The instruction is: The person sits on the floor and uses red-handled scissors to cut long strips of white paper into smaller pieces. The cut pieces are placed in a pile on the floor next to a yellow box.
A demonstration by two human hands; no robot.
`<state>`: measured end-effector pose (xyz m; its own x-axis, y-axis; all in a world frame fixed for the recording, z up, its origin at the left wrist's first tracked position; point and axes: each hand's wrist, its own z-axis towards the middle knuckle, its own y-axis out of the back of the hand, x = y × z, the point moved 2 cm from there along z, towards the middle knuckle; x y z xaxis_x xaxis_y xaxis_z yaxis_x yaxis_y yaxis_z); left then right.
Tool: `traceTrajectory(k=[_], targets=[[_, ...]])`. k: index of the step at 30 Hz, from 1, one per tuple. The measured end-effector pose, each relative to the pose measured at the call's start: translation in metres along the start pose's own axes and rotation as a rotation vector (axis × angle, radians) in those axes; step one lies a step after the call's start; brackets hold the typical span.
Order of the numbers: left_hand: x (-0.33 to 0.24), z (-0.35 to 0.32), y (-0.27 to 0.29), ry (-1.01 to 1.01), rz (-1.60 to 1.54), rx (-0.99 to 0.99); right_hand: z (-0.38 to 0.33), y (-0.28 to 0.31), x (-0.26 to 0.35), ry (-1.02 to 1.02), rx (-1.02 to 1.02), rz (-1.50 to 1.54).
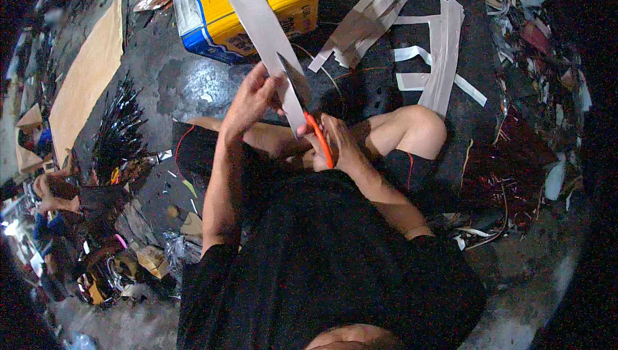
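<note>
A long pale grey-white strip slants up and away from my lap, its far end over a yellow and blue box. My left hand is closed on the strip's left edge, near its lower part. In my right hand is a pair of scissors with orange handles. Their blades lie along the strip and point away from me, close to my left fingers. Whether the blades bite into the strip I cannot tell. My right fingers, partly hidden, wrap the handles beside the strip's near end.
The yellow and blue box stands ahead. Stacked pale strips and more strips lie at the far right. A tan sheet and a dark bristly bundle are at left, near another person's limb. Scraps litter both sides.
</note>
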<state>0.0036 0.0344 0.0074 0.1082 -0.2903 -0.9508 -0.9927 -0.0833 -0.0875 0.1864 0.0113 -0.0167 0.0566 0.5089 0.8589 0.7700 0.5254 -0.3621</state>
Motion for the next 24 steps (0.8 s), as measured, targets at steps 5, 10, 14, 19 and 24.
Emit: traceTrajectory(k=[5, 10, 14, 19, 24], targets=[[0.007, -0.003, 0.001, -0.008, -0.001, 0.024, 0.021, 0.021, -0.035, 0.29, 0.045, -0.685], [-0.002, 0.012, 0.022, 0.001, -0.025, -0.061, 0.003, 0.006, -0.001, 0.089, 0.025, -0.783], [-0.003, 0.003, 0.011, 0.008, 0.038, 0.069, 0.007, 0.005, -0.004, 0.311, 0.011, -0.629], [0.002, 0.002, 0.017, 0.047, -0.032, 0.007, 0.011, 0.009, -0.019, 0.392, 0.014, -0.875], [-0.005, 0.007, 0.018, -0.004, -0.056, 0.006, 0.01, 0.017, -0.027, 0.296, -0.069, -0.704]])
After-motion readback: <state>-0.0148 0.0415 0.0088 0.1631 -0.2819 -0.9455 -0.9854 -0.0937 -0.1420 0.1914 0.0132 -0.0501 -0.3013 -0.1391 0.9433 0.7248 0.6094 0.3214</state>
